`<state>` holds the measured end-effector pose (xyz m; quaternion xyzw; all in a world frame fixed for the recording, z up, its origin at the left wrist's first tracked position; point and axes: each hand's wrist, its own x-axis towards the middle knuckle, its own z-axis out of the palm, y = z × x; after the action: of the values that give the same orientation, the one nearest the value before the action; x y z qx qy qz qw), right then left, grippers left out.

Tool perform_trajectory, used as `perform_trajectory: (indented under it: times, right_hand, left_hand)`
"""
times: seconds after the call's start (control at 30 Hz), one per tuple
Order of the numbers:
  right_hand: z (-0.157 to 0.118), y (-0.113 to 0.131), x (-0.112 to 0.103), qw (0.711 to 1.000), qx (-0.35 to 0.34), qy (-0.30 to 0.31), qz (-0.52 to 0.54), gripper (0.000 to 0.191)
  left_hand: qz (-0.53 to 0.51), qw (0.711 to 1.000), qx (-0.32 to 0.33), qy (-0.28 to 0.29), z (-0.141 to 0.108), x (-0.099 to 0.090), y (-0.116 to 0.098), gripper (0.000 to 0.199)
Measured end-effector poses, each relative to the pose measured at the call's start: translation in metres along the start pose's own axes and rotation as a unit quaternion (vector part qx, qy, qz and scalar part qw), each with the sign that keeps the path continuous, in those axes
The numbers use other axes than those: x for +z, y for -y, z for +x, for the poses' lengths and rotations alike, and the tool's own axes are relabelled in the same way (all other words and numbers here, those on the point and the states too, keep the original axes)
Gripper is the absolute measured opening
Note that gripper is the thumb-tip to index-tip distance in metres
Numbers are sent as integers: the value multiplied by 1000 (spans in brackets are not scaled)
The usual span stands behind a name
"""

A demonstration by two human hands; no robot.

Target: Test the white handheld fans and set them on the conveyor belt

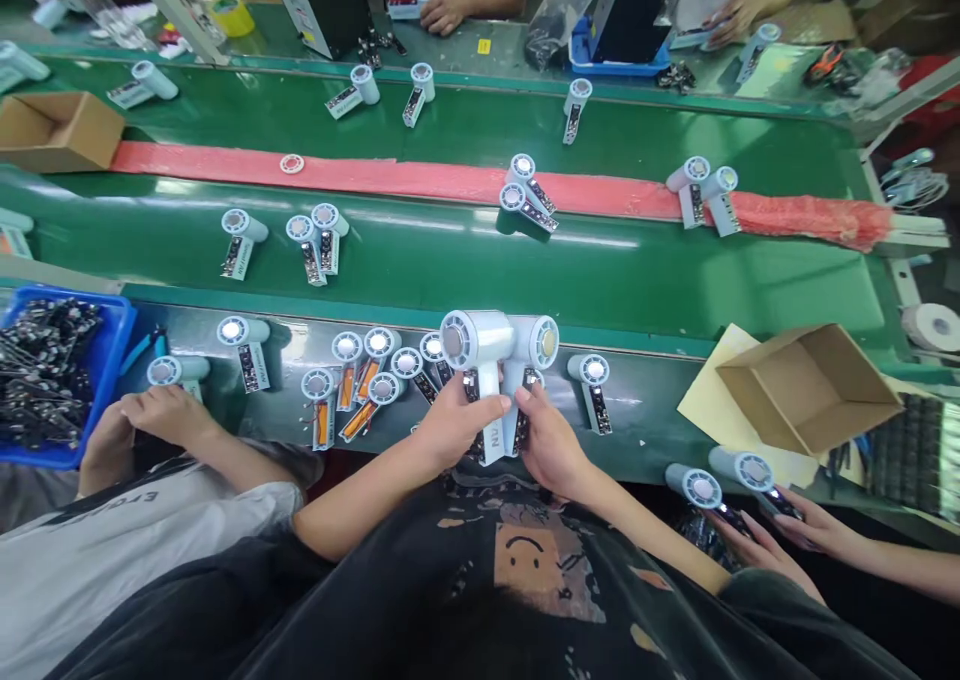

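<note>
In front of my chest I hold two light-blue handheld fans side by side, heads up and touching. My left hand [459,422] is closed round the handle of the left fan [486,345], which has lettering down its side. My right hand [551,438] grips the right fan [536,345] by its handle, where a dark circuit board shows. Just left of my left hand lie several fans with opened handles, some showing orange batteries [322,423]. Another fan [592,385] with its board exposed rests on the bench to the right of my hands.
Beyond the bench runs a green conveyor belt [420,250] carrying scattered fans, with a red strip [435,178] along it. A blue tray [112,360] of small black parts is at left, a cardboard box [810,385] at right. Co-workers' hands [169,415] are on both sides and opposite.
</note>
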<state>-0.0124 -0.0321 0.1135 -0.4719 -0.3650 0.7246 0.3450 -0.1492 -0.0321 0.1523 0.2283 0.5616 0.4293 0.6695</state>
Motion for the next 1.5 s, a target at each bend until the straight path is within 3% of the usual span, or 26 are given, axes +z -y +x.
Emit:
perform_trajectory:
  times: [0.1,0.17,0.27,0.4,0.53,0.7,0.83,1.0,1.17,1.23,1.27,1.33,1.43,1.5]
  right_hand:
    - [-1,2,15,996,24,-24,88,43]
    - [-1,2,14,995,18,-41,87,38]
    - [3,6,8,996,6,-60,67,36]
    - [10,19,-2,995,-12,-82,45,47]
    - [11,27,-7,994,-73,-78,-2,52]
    - [7,21,4,993,-98,-64,13,55]
    - [10,19,7,991,-126,-53,16,54]
    - [7,15,5,991,-119,-50,22,53]
    - [-4,12,1,979,-163,41,-115,59]
    - [21,20,-13,954,-199,65,-215,50]
    - [43,27,-23,940,-198,46,-275,43]
    - [104,47,-48,903,-140,-71,-400,30]
    - [203,78,-86,866,-104,-183,-453,47]
    - [253,88,-106,855,-88,-211,-465,54]
  left_hand:
    - [129,988,91,6,-10,2,-15,21]
    - [166,977,131,13,-17,3,-21,30]
    - [201,967,159,9,-24,-1,-27,38]
    - [238,957,159,-49,-23,-23,-31,25]
    - [112,988,100,-27,-16,-38,-26,29]
    - [-84,994,63,9,-12,-19,-7,50]
    - [-114,991,66,-4,-8,-10,-3,51]
    - [-129,989,63,23,-2,-14,2,55]
    - [-158,986,56,-11,3,-17,18,73]
    - [-167,984,50,-41,6,-20,20,78]
    - [-170,983,44,-51,6,-22,20,82]
    - [-169,982,39,-73,7,-29,19,86]
    - [-153,976,54,-145,5,-40,20,83]
    - [-143,966,46,-211,1,-48,26,83]
